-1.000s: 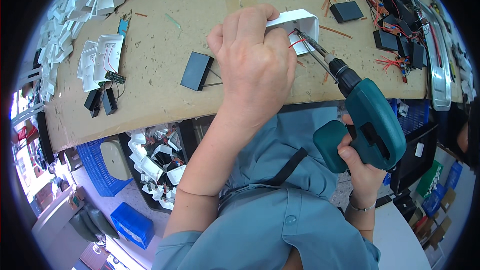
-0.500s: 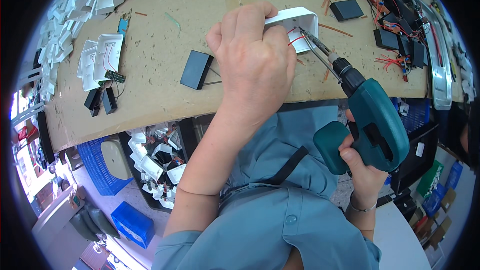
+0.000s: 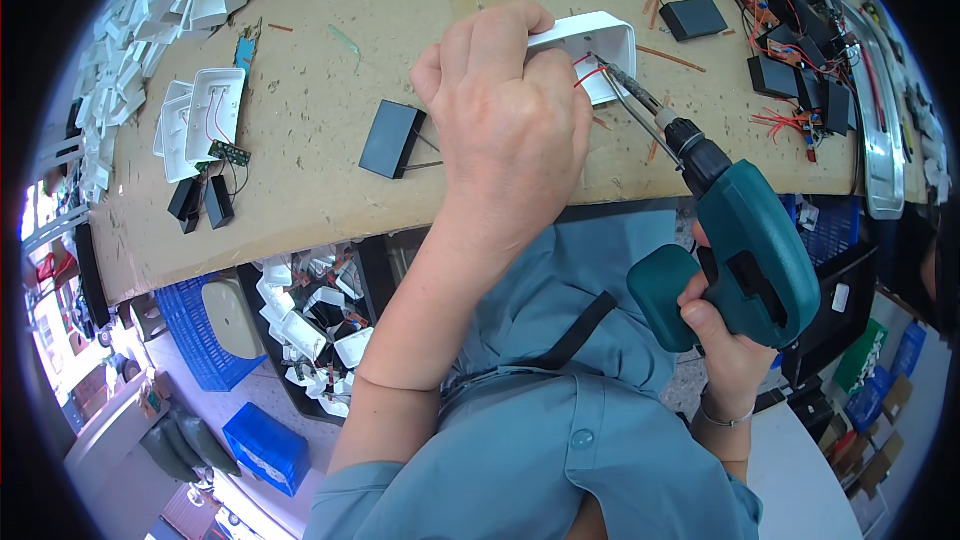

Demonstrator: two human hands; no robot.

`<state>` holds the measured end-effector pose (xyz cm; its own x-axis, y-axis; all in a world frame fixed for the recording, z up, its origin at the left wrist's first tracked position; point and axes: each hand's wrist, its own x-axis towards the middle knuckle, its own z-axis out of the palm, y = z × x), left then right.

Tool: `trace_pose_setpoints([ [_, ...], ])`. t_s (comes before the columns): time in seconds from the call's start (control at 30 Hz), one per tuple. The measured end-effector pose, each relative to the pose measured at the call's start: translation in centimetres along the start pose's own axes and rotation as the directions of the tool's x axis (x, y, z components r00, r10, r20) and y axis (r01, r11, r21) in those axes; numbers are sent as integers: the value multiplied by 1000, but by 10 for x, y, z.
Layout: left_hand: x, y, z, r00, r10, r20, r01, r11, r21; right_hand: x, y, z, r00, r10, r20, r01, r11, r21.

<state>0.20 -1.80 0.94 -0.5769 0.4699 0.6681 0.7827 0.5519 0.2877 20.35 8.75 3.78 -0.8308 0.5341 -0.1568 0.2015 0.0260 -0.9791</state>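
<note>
My left hand (image 3: 510, 110) is closed around a white plastic case (image 3: 612, 40), tilted with its hollow side toward the right. A red wire (image 3: 590, 75) shows inside. My right hand (image 3: 725, 335) wraps round the handle of a green soldering gun (image 3: 755, 230), a thin tube running along its tip. That tip reaches into the case near the wire; whether it touches anything is too small to tell. Left of my left hand lies a black box (image 3: 390, 140) with dark leads that run behind my wrist.
White cases (image 3: 215, 120) with a circuit board lie on the left of the cardboard-covered table (image 3: 300, 210). White shells (image 3: 190, 0) pile up at the far left. Black boxes and red wires (image 3: 800, 60) crowd the right beside a metal tray (image 3: 880, 140). Copper-coloured strips (image 3: 670, 59) are scattered about.
Almost nothing differs. The case and the soldering gun's tip have shifted very slightly; both hands keep their grip.
</note>
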Motion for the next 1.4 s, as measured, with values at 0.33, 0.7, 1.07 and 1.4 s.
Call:
trace_pose_setpoints([
  [0.33, -1, 0, -4, 1000, -1, 15, 1, 1000, 25, -9, 3, -7, 997, -70, -30, 71, 996, 52],
  [0.7, -10, 5, -22, 999, 33, 22, -32, 999, -33, -11, 6, -12, 980, -185, -78, 191, 979, 70],
  [1.07, -25, 11, -20, 990, 129, 57, -125, 989, -73, -10, 6, -10, 968, -230, -102, 241, 964, 115],
  [1.4, -24, 13, -19, 992, 109, 57, -100, 984, -146, -9, 6, -12, 967, -211, -140, 227, 968, 109],
])
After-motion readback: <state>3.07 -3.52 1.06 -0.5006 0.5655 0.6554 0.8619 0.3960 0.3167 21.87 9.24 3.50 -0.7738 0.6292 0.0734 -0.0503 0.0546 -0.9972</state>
